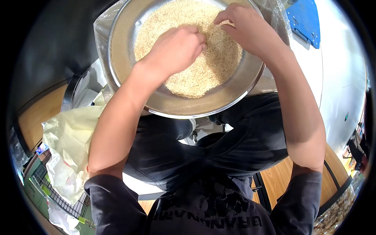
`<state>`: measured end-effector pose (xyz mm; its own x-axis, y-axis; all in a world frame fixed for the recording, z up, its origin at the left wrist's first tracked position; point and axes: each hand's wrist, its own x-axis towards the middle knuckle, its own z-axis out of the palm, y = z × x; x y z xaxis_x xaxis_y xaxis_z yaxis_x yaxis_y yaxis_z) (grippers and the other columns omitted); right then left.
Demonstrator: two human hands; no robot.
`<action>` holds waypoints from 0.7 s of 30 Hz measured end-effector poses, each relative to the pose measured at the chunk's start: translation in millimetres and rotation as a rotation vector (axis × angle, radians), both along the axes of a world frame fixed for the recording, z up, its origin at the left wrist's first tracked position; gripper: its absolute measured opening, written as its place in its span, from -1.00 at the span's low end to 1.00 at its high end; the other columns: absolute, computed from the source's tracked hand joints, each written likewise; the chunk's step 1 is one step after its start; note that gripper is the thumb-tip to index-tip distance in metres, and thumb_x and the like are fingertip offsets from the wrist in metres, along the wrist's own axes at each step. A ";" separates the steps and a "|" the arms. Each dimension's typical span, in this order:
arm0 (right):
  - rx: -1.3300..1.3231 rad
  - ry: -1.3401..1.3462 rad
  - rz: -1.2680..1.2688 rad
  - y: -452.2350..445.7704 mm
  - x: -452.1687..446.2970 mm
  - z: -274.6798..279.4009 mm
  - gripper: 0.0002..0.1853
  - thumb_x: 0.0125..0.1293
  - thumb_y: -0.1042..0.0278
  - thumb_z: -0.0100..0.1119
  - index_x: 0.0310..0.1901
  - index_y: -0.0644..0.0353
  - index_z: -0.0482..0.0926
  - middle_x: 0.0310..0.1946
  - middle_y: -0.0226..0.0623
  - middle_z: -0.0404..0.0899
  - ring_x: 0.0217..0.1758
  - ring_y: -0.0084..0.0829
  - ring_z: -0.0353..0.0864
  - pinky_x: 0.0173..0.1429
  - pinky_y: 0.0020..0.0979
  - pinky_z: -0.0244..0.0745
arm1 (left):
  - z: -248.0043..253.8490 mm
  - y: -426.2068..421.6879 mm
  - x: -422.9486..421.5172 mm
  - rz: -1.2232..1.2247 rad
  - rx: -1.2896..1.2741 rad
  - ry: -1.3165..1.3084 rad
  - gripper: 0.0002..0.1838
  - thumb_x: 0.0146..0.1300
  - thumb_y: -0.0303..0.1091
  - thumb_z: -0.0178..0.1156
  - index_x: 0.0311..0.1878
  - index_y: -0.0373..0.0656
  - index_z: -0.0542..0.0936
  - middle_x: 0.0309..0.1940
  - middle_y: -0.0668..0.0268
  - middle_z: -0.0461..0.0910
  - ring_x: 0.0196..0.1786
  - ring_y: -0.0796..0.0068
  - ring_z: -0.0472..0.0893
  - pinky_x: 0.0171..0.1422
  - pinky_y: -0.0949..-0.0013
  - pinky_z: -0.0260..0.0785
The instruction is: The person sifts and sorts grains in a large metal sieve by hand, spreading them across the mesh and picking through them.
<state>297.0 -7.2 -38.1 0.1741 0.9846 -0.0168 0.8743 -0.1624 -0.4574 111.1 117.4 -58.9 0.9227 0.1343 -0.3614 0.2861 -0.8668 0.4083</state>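
Note:
A wide round metal sieve (225, 106) with a perforated bottom and a shiny rim rests over my lap. Pale husked grains (192, 80), much like brown rice, lie spread across its middle. My left hand (178, 47) is down at the grains, left of centre, with curled fingers. Its fingertips are turned under, so what they hold, if anything, is hidden. Over the right side of the grains hovers my right hand (248, 29), bent at the fingers. A gap shows between its thumb and forefinger, and nothing is visible in it.
Clear plastic (102, 35) surrounds the sieve's outside. A blue board (305, 21) lies at the upper right on a white surface (340, 58). At left, a pale yellow bag (68, 133) hangs by a wire basket (58, 196). My dark-trousered legs (243, 137) are below the sieve.

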 end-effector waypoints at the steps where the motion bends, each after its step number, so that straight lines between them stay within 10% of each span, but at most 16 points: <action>1: -0.005 -0.001 0.001 4.3 0.1 -4.0 -0.83 0.33 0.49 0.28 -0.12 0.23 0.81 -0.10 0.10 0.74 0.05 0.06 0.74 0.23 -0.08 0.61 | -8.5 1.7 1.5 0.003 0.091 -0.184 -0.73 0.50 -0.27 0.21 0.05 -0.25 0.74 0.06 0.11 0.70 0.16 0.06 0.68 0.26 0.08 0.55; 9: -0.112 -0.038 -0.104 32.9 -13.2 -33.1 -0.85 0.29 0.39 0.38 -0.18 0.25 0.80 -0.12 0.12 0.75 -0.03 0.08 0.78 0.11 -0.05 0.67 | -42.6 7.2 -8.2 -0.088 0.314 -0.200 -0.44 0.63 0.04 0.04 0.53 -0.01 0.52 0.68 0.28 0.25 0.72 0.18 0.18 0.79 0.03 0.02; 18: -0.130 0.016 -0.127 38.9 -12.5 -44.4 -0.86 0.26 0.39 0.38 -0.19 0.17 0.82 -0.10 0.08 0.74 -0.05 0.08 0.77 0.14 -0.04 0.67 | -52.5 4.3 -12.5 -0.037 0.350 -0.109 -0.40 0.68 0.11 -0.08 0.69 0.28 0.28 0.78 0.36 -0.01 0.80 0.20 -0.02 0.83 -0.06 -0.12; 21: -0.113 -0.035 -0.048 33.5 -13.4 -36.4 -0.86 0.25 0.39 0.35 -0.20 0.14 0.83 -0.09 0.07 0.73 -0.04 0.07 0.76 0.14 -0.03 0.67 | -51.4 12.8 -20.5 -0.126 0.315 -0.379 -0.49 0.57 -0.11 0.10 0.45 -0.16 0.53 0.60 -0.11 0.30 0.66 -0.07 0.27 0.67 -0.10 0.17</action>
